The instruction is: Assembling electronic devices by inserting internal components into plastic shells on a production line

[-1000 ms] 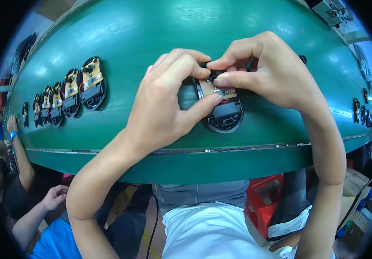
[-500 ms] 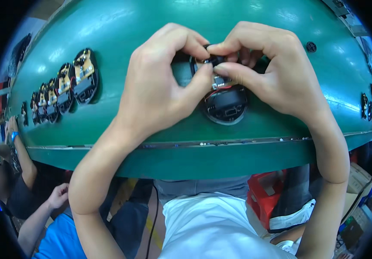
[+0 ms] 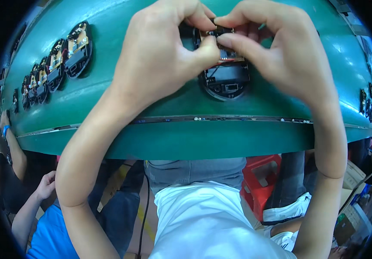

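Note:
An opened black computer mouse (image 3: 226,77) lies on the green tabletop in front of me, its battery compartment toward me and its circuit board partly hidden by my fingers. At its far end my left hand (image 3: 162,56) is closed, thumb and index finger pinching at the board. My right hand (image 3: 276,52) comes from the other side, closed in a pinch beside the left fingertips. Between the fingertips a small black part (image 3: 221,31) shows; whether it is loose or fixed to the mouse I cannot tell.
Several more opened mice (image 3: 78,49) stand in a slanting row at the left of the green table (image 3: 151,134). Other dark parts (image 3: 363,101) lie at the far right. A co-worker in a blue shirt (image 3: 56,233) sits at my left. A red stool (image 3: 259,185) stands below the table's edge.
The whole view has shifted, so the table, mice and hands sit higher in the picture. My hands keep their pinch at the mouse's far end, with fingers slightly moved.

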Demonstrator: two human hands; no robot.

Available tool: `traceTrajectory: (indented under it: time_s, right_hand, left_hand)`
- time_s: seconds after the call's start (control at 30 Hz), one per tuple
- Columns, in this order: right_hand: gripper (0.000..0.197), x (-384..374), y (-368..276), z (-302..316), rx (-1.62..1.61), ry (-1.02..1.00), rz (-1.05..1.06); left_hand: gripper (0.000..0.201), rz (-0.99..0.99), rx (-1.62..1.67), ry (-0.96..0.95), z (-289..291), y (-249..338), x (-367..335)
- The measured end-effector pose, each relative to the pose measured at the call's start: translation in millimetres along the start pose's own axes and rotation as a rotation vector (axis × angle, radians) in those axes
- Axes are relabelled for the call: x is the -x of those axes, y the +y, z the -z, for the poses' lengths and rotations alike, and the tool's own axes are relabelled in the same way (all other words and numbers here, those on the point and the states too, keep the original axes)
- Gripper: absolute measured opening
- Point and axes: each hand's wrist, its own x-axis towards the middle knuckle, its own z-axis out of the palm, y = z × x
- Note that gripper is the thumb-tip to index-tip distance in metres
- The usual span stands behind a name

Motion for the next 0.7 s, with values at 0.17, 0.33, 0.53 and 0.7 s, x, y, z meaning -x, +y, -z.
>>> traceTrajectory:
  time_s: [0.17, 0.33, 0.53, 0.7]
  right_hand:
    - [0.020, -11, -5, 19, -0.169, -0.118, -0.027]
    - [0.019, -13, -18, 26, -0.017, -0.204, -0.102]
    - [0.020, -5, -16, 23, 0.104, -0.129, 0.015]
    - [0.019, 7, -5, 10, -0.224, 0.018, -0.084]
  left_hand:
    - [0.016, 0.007, -0.028, 0.020, -2, 11, 3]
    - [0.015, -0.026, -0.094, 0.029, -5, 13, 2]
    - [0.015, -0.105, -0.182, 0.053, -7, 25, 0]
    - [0.015, -0.060, -0.109, 0.016, -3, 0, 4]
